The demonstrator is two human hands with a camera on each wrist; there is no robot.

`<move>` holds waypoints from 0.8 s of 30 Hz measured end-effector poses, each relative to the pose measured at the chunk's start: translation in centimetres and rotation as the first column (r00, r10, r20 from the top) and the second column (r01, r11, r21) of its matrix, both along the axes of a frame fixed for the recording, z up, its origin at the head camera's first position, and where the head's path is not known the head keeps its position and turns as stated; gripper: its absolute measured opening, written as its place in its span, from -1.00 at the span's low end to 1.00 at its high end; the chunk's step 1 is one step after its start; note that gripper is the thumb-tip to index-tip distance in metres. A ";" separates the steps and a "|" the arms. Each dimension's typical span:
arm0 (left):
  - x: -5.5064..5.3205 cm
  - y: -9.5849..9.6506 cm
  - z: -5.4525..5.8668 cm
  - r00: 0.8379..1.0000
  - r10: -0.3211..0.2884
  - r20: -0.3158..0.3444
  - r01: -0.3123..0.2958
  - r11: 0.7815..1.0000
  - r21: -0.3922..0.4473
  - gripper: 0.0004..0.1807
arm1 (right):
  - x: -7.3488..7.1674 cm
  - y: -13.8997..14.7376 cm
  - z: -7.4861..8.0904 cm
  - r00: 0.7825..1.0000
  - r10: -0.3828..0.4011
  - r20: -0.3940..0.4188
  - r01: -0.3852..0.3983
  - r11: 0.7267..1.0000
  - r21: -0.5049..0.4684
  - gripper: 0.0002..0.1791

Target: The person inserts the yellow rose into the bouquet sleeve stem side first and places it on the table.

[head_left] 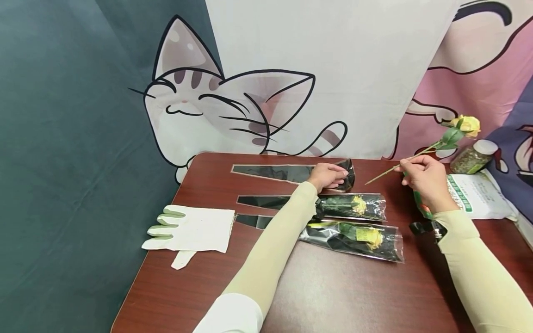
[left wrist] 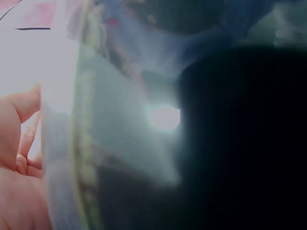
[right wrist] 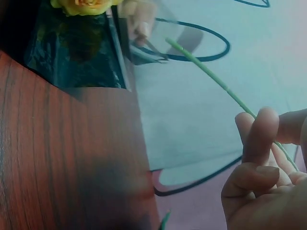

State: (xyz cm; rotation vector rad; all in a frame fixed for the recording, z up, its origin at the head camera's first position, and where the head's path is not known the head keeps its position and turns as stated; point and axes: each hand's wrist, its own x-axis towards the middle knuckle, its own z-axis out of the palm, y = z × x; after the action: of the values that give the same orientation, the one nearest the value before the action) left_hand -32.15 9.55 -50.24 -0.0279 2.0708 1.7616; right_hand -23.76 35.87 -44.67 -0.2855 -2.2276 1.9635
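Note:
My right hand (head_left: 425, 179) pinches the green stem (right wrist: 206, 72) of a single yellow rose (head_left: 467, 126) between thumb and fingers. The bloom points up and right; the bare stem end slants down toward the left hand. With curled fingers, my left hand (head_left: 325, 176) holds the wide end of a black flower sleeve (head_left: 270, 172) with a clear front, lying at the table's far side. That end bulges up at the fingertips. Film from a sleeve (left wrist: 115, 115) fills most of the left wrist view, hiding much of the hand.
Two more sleeves, each with a yellow rose, lie nearer: one middle sleeve (head_left: 376, 206) and one front sleeve (head_left: 391, 240). White gloves (head_left: 200, 229) lie at the left. A white-and-green bag (head_left: 483, 196) and a white-lidded jar (head_left: 474, 157) stand right. A cat-print cloth (head_left: 358, 69) hangs behind.

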 end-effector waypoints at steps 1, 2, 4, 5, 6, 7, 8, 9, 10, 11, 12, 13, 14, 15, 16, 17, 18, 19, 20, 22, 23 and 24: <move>-0.1 0.0 0.0 1.000 -0.001 0.004 0.001 1.000 -0.003 -0.93 | -0.3 -0.1 -0.1 1.000 0.003 -0.003 -0.003 1.000 0.004 -0.74; -0.2 0.1 0.0 1.000 -0.001 0.008 0.001 1.000 -0.009 -0.93 | -0.5 -0.2 -0.2 1.000 0.008 -0.006 -0.008 1.000 0.011 -0.74; -0.3 0.2 0.0 1.000 0.001 0.015 -0.001 1.000 -0.014 -0.93 | -1.1 -0.4 -0.5 1.000 0.015 -0.009 -0.015 0.999 0.030 -0.73; -0.3 0.3 0.0 1.000 0.004 0.018 -0.004 1.000 -0.017 -0.93 | -1.3 -0.5 -0.6 1.000 0.019 -0.006 -0.018 0.998 0.054 -0.73; -0.3 0.3 -0.1 1.000 0.008 0.019 -0.008 1.000 -0.021 -0.94 | -1.5 -0.6 -0.7 1.000 0.022 -0.003 -0.021 0.997 0.076 -0.73; -0.3 0.4 -0.1 1.000 0.013 0.020 -0.013 1.000 -0.024 -0.96 | -1.7 -0.7 -0.9 1.000 0.024 0.003 -0.024 0.995 0.094 -0.72; -0.2 0.5 -0.1 1.000 0.017 0.022 -0.017 0.999 -0.029 -0.98 | -1.9 -0.8 -1.1 1.000 0.028 0.007 -0.028 0.993 0.116 -0.72; -0.2 0.6 0.0 0.999 0.022 0.024 -0.021 0.999 -0.033 -0.99 | -2.0 -0.9 -1.2 0.999 0.031 0.014 -0.032 0.990 0.137 -0.72; -0.1 0.6 0.0 0.999 0.023 0.026 -0.022 0.999 -0.039 -0.98 | -2.1 -0.9 -1.3 0.999 0.034 0.018 -0.037 0.987 0.155 -0.73; -0.1 0.7 0.1 0.999 0.023 0.026 -0.022 0.999 -0.045 -0.96 | -2.3 -1.0 -1.4 0.999 0.040 0.025 -0.044 0.984 0.174 -0.72; 0.0 0.7 0.2 0.999 0.022 0.026 -0.021 0.999 -0.050 -0.96 | -2.4 -1.1 -1.6 0.999 0.044 0.030 -0.049 0.981 0.187 -0.72; 0.1 0.8 0.2 0.999 0.021 0.027 -0.020 0.998 -0.057 -0.94 | -2.5 -1.2 -1.7 0.998 0.049 0.035 -0.055 0.979 0.196 -0.71; 0.3 0.8 0.3 0.999 0.021 0.027 -0.020 0.998 -0.063 -0.94 | -2.6 -1.2 -1.9 0.998 0.053 0.043 -0.061 0.977 0.204 -0.70; 0.4 0.8 0.4 0.999 0.024 0.026 -0.022 0.998 -0.065 -0.94 | -2.6 -1.3 -2.0 0.997 0.057 0.053 -0.067 0.975 0.213 -0.68; 0.5 0.9 0.4 0.999 0.025 0.024 -0.023 0.997 -0.068 -0.94 | -2.7 -1.4 -2.1 0.996 0.061 0.064 -0.074 0.972 0.222 -0.66; 0.6 0.9 0.5 0.999 0.030 0.022 -0.028 0.997 -0.067 -0.96 | -2.7 -1.5 -2.2 0.995 0.064 0.077 -0.080 0.970 0.229 -0.64; 0.7 1.0 0.5 0.999 0.036 0.019 -0.035 0.997 -0.068 -0.95 | -2.8 -1.6 -2.3 0.994 0.068 0.088 -0.086 0.969 0.231 -0.63; 0.8 1.1 0.6 0.999 0.043 0.018 -0.041 0.997 -0.068 -0.93 | -2.8 -1.6 -2.4 0.992 0.070 0.101 -0.093 0.967 0.236 -0.62; 0.9 1.1 0.7 0.999 0.048 0.017 -0.047 0.997 -0.067 -0.93 | -2.9 -1.7 -2.5 0.991 0.073 0.112 -0.098 0.966 0.240 -0.61; 1.0 1.2 0.7 0.998 0.055 0.012 -0.054 0.996 -0.067 -0.93 | -3.0 -1.9 -2.6 0.989 0.076 0.125 -0.104 0.966 0.238 -0.60; 1.0 1.3 0.8 0.998 0.059 0.008 -0.058 0.996 -0.069 -0.94 | -3.2 -2.0 -2.6 0.989 0.079 0.129 -0.108 0.966 0.237 -0.60; 1.0 1.3 0.8 0.998 0.064 0.006 -0.063 0.995 -0.077 -0.92 | -3.3 -2.2 -2.7 0.988 0.081 0.132 -0.111 0.965 0.237 -0.60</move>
State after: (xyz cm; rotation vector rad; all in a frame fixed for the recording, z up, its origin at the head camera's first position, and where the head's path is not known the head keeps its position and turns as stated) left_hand -31.18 10.83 -49.42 -0.1249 2.1526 1.7140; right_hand -27.06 33.72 -47.37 -0.2757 -2.5754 1.7323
